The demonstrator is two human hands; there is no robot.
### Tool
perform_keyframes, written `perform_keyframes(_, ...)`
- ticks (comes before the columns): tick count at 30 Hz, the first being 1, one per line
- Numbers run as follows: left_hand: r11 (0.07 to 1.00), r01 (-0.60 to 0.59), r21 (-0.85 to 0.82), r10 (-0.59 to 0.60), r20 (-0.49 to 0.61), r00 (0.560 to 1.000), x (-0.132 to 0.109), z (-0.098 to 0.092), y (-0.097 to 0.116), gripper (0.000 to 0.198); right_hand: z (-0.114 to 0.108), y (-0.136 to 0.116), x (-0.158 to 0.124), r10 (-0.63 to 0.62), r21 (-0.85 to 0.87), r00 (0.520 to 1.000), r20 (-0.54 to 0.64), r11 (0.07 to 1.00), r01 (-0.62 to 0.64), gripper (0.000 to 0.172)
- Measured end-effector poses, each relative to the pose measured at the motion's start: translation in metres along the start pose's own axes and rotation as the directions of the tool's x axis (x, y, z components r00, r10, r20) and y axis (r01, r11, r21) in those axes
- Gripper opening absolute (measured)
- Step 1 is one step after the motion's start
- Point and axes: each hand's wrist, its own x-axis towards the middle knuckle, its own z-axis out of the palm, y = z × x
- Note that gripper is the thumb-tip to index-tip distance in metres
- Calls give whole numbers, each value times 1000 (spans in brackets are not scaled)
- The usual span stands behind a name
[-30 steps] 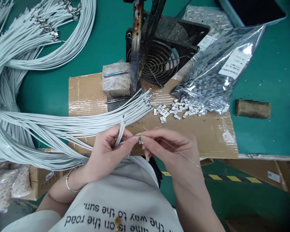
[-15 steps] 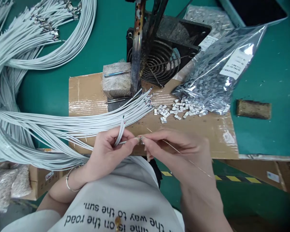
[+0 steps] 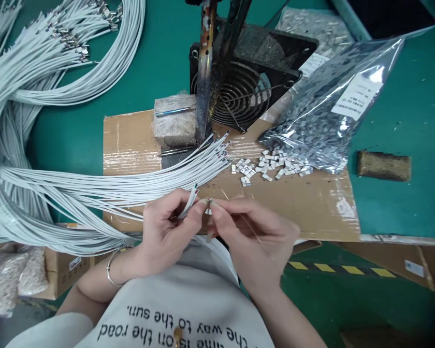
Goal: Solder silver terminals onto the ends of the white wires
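Note:
My left hand (image 3: 163, 234) is closed around a few white cables (image 3: 189, 202), whose stripped, coloured-core ends poke up past the thumb. My right hand (image 3: 257, 241) pinches thumb and forefinger together at a cable tip, meeting the left fingertips. A thin strand of solder wire (image 3: 253, 231) runs through the right hand. Just under the touching fingertips a small white piece (image 3: 208, 211) shows, mostly hidden. Behind the hands a thick bundle of white cables (image 3: 130, 186) lies across the cardboard, ends toward the right. Small white connector pieces (image 3: 244, 167) are scattered beside those ends.
A clear bag (image 3: 311, 130) of small grey parts lies at the right on the cardboard (image 3: 322, 208). A black fan (image 3: 242, 92) and a metal post (image 3: 205, 82) stand behind. A wrapped block (image 3: 174, 121), a brown sponge (image 3: 384, 166) and coiled cables (image 3: 94, 87) surround the work.
Both hands stay together at the cable tip. My right hand has turned and drawn in leftward, and the cable ends in my left hand have tilted to the right.

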Motion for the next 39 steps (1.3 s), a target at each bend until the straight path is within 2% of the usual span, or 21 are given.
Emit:
perform_keyframes(3, 987, 70, -147, -69, 14, 998, 3, -2, 2, 20, 8, 6, -6, -252, -196, 967, -43, 951, 239, 30)
perform_keyframes(6, 960, 130, -247, -135, -2, 991, 8, -4, 7, 12, 6, 5, -2, -312, -261, 950, 21, 916, 306, 36)
perform_keyframes(8, 949, 163, -269, -173, -14, 985, 10, -4, 10, 11, 2, 2, 3, -250, -221, 966, 70, 940, 259, 34)
perform_keyframes(11, 941, 201, -273, -214, -15, 977, 11, -5, 12, 10, -7, -3, 11, -14, -79, 990, 142, 997, 26, 26)
perform_keyframes(14, 939, 226, -259, -233, 5, 972, 11, -5, 12, 8, -14, -6, 17, 246, 64, 943, 223, 962, -266, 19)
perform_keyframes(17, 948, 235, -213, -241, -4, 971, 11, -5, 12, 8, -17, -8, 20, 346, 109, 899, 267, 917, -385, 17)
perform_keyframes(21, 967, 209, -144, -217, -42, 975, 11, -3, 12, 9, -15, -10, 20, 323, 129, 908, 269, 922, -366, 16)
perform_keyframes(26, 970, 210, -123, -217, -42, 975, 11, -1, 12, 9, -12, -11, 17, 175, 30, 966, 191, 983, -184, 17)
perform_keyframes(31, 964, 220, -147, -228, -37, 973, 14, -4, 12, 9, -16, -9, 19, 225, 37, 968, 115, 972, -230, 14)
perform_keyframes(39, 942, 253, -221, -261, -6, 965, 15, -8, 8, 8, -15, -4, 17, 171, 62, 979, 114, 982, -179, 24)
